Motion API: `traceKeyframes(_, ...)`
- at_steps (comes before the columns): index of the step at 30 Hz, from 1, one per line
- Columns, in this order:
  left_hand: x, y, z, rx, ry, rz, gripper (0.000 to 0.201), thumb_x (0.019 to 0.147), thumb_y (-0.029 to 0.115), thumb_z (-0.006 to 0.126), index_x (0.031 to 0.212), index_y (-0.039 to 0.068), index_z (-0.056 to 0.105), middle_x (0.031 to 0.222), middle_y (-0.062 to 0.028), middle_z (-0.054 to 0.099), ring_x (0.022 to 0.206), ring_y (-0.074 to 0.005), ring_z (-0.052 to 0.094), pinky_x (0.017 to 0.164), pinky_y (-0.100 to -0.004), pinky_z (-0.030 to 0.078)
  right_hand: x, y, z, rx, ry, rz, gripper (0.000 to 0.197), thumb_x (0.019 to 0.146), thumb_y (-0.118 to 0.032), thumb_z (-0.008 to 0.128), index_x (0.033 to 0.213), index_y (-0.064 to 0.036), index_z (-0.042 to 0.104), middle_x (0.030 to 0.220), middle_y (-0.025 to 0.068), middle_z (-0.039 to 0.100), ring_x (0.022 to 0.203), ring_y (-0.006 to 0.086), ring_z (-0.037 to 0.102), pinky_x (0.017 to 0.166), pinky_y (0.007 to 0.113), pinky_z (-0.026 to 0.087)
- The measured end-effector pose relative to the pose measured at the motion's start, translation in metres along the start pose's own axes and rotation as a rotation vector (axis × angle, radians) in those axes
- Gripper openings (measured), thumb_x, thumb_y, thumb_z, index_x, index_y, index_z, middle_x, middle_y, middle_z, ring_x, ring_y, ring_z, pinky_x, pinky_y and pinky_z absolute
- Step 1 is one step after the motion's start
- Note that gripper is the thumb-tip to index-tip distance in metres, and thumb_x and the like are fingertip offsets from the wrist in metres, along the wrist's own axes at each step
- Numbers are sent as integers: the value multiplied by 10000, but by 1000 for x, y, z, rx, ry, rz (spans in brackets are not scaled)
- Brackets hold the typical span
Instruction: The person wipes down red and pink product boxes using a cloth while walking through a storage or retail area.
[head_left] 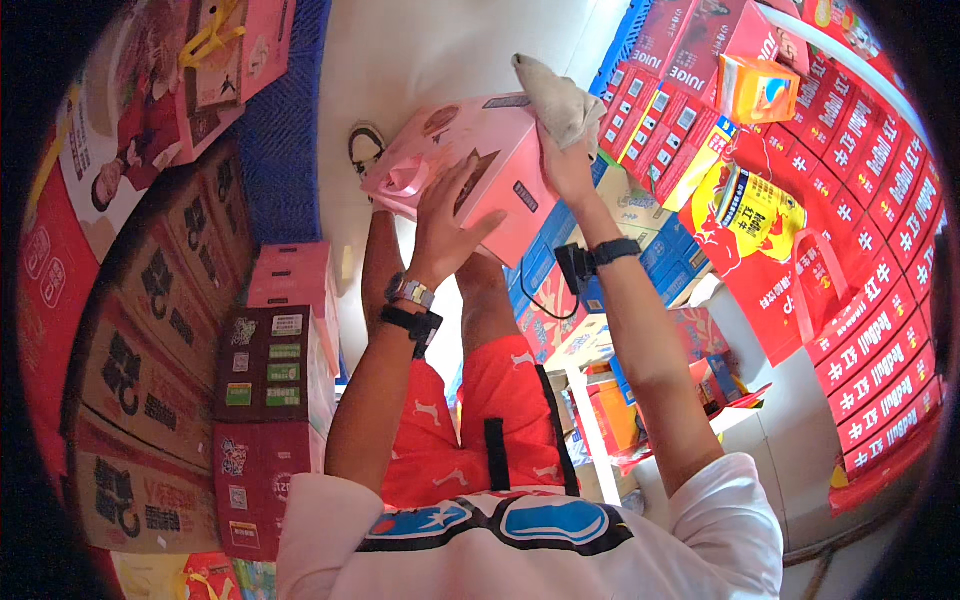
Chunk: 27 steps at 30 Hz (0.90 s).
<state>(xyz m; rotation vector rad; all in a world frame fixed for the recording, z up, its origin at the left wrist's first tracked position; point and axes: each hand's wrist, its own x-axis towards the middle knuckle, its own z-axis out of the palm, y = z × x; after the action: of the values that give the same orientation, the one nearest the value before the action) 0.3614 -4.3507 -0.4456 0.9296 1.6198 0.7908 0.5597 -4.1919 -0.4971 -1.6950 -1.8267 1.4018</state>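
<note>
A pink gift box [520, 150] with a pink ribbon handle [402, 178] is tilted above my legs. My left hand [446, 228] lies across its near face, fingers stretched out and thumb apart, partly covering a dark cut-out or print. At the box's right edge, my right hand [568, 172] is closed on a grey-beige cloth [555, 100], which touches the box's upper right corner. The right fingers are mostly hidden by the cloth. What bears the box's weight cannot be seen.
Brown cartons [150, 350] and dark red boxes [265, 480] are stacked on the left. Red drink cases [880, 350] fill the right, with a red gift bag [770, 300] before them. Blue cartons [680, 250] stand right of my legs. Pale floor [430, 50] lies ahead.
</note>
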Motion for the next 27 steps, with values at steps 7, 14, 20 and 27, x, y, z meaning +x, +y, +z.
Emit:
traceKeyframes(7, 0, 28, -12, -200, -67, -195, 753, 1076, 429, 700, 1665, 23, 462, 1682, -181, 520, 1545, -322, 504, 1292, -443, 368, -143, -16, -2, -305, -162, -107, 650, 1031, -322, 683, 1596, -37, 532, 1664, 265, 483, 1542, 496, 414, 1314, 578, 265)
traceKeyframes(14, 35, 14, -3, -243, -173, -213, 551, 1170, 355, 560, 1603, 15, 544, 1602, -223, 594, 1487, -316, 573, 1231, -391, 432, -192, -57, -10, -346, -577, -166, 779, 1009, -462, 645, 1685, -118, 466, 1833, 138, 281, 1717, 428, 101, 1382, 583, 29)
traceKeyframes(20, 39, 14, 15, 29, -259, -108, 569, 1125, 322, 666, 1604, 36, 552, 1596, -174, 616, 1505, -291, 552, 1265, -404, 399, -188, -58, -29, -233, -690, -237, 805, 967, -423, 699, 1691, -158, 467, 1835, 84, 299, 1716, 406, 129, 1385, 572, 110)
traceKeyframes(27, 50, -2, 22, -126, -304, -114, 618, 1047, 275, 749, 1588, 31, 578, 1642, -239, 557, 1583, -386, 457, 1292, -459, 379, -168, -15, -33, -141, -475, -217, 792, 942, -234, 760, 1661, -45, 486, 1753, 175, 410, 1661, 422, 289, 1377, 561, 159)
